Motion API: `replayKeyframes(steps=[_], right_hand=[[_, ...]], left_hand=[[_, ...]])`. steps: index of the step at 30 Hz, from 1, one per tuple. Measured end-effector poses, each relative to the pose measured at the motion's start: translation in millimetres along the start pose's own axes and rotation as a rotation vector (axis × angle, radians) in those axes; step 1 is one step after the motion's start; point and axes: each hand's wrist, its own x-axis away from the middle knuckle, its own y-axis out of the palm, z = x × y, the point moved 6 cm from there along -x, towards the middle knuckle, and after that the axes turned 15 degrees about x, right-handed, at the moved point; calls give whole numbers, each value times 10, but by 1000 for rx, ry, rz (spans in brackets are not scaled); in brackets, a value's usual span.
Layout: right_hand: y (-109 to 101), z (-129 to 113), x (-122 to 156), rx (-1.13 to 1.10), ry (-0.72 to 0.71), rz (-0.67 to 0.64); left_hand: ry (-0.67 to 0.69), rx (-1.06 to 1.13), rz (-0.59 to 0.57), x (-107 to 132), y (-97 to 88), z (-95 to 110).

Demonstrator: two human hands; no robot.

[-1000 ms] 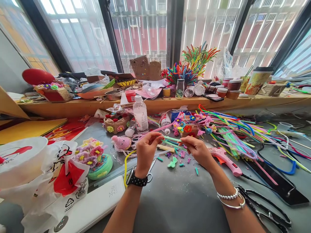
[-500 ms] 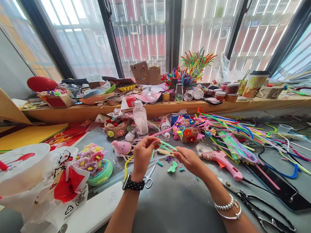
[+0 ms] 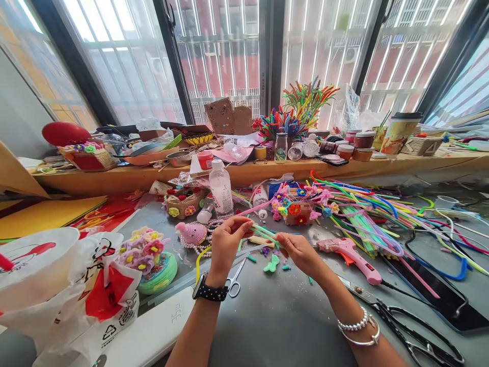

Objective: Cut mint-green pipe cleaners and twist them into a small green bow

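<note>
My left hand (image 3: 225,243) and my right hand (image 3: 300,251) are held together above the grey table (image 3: 275,316). Both pinch the same bundle of mint-green pipe cleaners (image 3: 264,233), one hand at each end. A pink pipe cleaner (image 3: 256,206) and a yellow one (image 3: 199,260) also run out of my left hand. Small scissors (image 3: 234,279) lie on the table just below my left wrist. A green pipe-cleaner bow (image 3: 271,264) and cut scraps lie under my hands.
A pink glue gun (image 3: 349,252) lies right of my right hand. Large black scissors (image 3: 412,336) are at the near right, a heap of loose pipe cleaners (image 3: 367,204) behind. A clear bottle (image 3: 221,187), flower baskets (image 3: 296,206) and a plastic bag (image 3: 95,285) surround the work spot.
My hands have drawn closer together and the green pipe cleaners between them look bent or shortened. The view has shifted down slightly.
</note>
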Motion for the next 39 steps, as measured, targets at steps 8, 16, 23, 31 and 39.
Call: replayKeyframes(steps=[8, 16, 23, 31, 39], right_hand=[[124, 149, 11, -226, 175, -189], [99, 203, 23, -235, 251, -161], [20, 223, 13, -134, 252, -78], [-96, 189, 3, 63, 201, 71], [-113, 66, 4, 181, 78, 149]], left_hand=[[-79, 93, -5, 17, 28, -15], [-19, 43, -38, 26, 51, 15], [4, -51, -63, 8, 41, -2], [631, -869, -242, 144, 266, 197], [561, -1209, -577, 267, 500, -124]])
